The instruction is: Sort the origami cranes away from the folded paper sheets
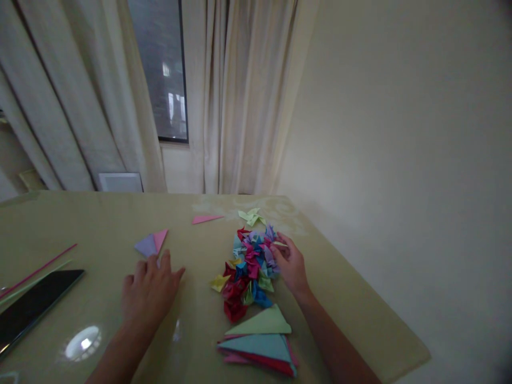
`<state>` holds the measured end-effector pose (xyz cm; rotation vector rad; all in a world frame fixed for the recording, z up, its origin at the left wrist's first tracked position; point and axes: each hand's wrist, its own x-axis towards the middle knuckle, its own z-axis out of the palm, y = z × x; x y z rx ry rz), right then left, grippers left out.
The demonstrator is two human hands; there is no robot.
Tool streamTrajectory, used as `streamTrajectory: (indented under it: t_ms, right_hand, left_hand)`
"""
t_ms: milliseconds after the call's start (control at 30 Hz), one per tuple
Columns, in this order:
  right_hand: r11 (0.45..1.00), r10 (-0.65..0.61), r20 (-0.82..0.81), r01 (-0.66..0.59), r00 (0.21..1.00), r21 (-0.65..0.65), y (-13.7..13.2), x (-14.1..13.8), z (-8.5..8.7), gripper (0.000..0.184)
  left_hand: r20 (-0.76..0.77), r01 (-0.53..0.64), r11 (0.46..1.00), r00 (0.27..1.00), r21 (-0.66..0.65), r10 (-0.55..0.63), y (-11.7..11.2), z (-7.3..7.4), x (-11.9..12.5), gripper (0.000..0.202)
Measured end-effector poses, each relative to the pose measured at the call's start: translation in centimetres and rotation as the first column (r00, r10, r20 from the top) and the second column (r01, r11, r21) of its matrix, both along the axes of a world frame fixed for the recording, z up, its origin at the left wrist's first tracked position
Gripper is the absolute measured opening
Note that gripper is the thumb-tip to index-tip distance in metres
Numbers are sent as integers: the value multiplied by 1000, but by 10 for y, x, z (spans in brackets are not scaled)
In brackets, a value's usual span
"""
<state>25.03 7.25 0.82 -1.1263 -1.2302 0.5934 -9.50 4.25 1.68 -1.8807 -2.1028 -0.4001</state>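
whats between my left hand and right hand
A multicoloured heap of small folded-paper pieces lies there, nearer the right hand; the head view shows it.

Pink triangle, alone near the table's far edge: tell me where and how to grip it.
I'd pinch the pink triangle by its wider left end, the left hand coming from the near left. It appears to lie flat, tapering to a thin tip on the right, and the pile sits between it and the right hand.

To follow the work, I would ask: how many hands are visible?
2: the left hand near the purple paper, the right hand beside the colourful pile of folded papers.
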Motion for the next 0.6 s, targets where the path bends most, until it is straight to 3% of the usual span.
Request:
streamTrajectory:
  t_ms: [100, 167, 233, 300, 367, 433, 467, 600]
  right_hand:
    - [999, -50, 17, 49, 999, 16, 4, 5, -5, 62]
    - [998, -57, 69, 56, 996, 21, 0, 2, -2, 57]
    - [999, -47, 149, 43, 988, 32, -7, -5, 3, 47]
    - [999, -16, 233, 5, 972, 51, -16, -14, 9, 38]
    - [995, 71, 299, -89, 951, 46, -24, -22, 13, 36]
    - [976, 205, 329, -219, 922, 5, -31, -30, 15, 39]
    - [958, 277, 330, -284, 902, -28, -34, -34, 15, 42]
    - [865, 499, 320, -486, 805, -125, -45, -48, 17, 57]
  left_hand:
    - [52, 4, 974, 999, -227, 8, 5, -12, -5, 47]
    - [163, 104, 963, 984, -247, -65, 11, -15, -3, 44]
    - [352, 235, 955, 922, -182, -160, 16, -15, 3, 41]
    - [605, 351, 934, 759, -70, -240, 17, -14, 13, 39]
    - [836, 458, 888, 468, 49, -288, 13, -11, 26, 43]
    - [944, 507, 847, 176, 158, -281, 4, -6, 42, 50]
    - [959, 507, 839, 74, 199, -273, -1, -4, 49, 51]
    - [961, 491, 826, -142, 278, -238, -21, 3, 73, 45]
